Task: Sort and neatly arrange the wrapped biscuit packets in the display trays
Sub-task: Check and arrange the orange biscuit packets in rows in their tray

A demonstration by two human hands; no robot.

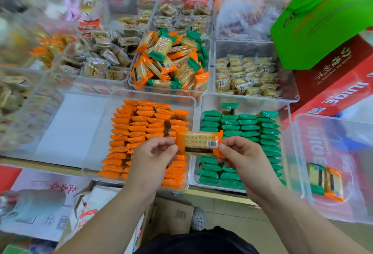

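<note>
An orange-wrapped biscuit packet [198, 142] is held flat between both hands, above the gap between two clear trays. My left hand [150, 158] pinches its left end and my right hand [241, 158] pinches its right end. Below on the left, a clear tray [96, 132] holds neat rows of orange packets [141, 132]. To its right, another tray [285, 112] holds rows of green packets [250, 130]. Behind them a tray [207, 90] is heaped with mixed orange and green packets [171, 60].
A clear tray [302, 153] at the right holds one green and one orange packet [326, 181]. Red juice cartons [333, 84] and a green bag [323, 17] lie at the right. More trays of beige snacks [246, 74] fill the back. Cardboard boxes [171, 217] sit below the counter.
</note>
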